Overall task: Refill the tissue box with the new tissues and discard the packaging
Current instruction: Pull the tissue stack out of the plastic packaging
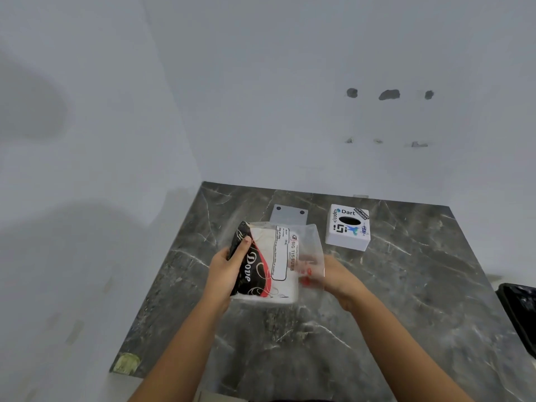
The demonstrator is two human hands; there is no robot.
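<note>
Currently you are holding the tissue pack (268, 264) above the counter (406, 285), centre frame | left hand (229, 271) clenching its printed end at 9 o'clock | right hand (333, 275) reaching inside the clear wrapper's open 3 o'clock end, its grip unclear | pack is looking light, soft, its film slippery: take the tissue stack itself | tissue box (348, 227) is sitting at 1 o'clock, apart.
</note>
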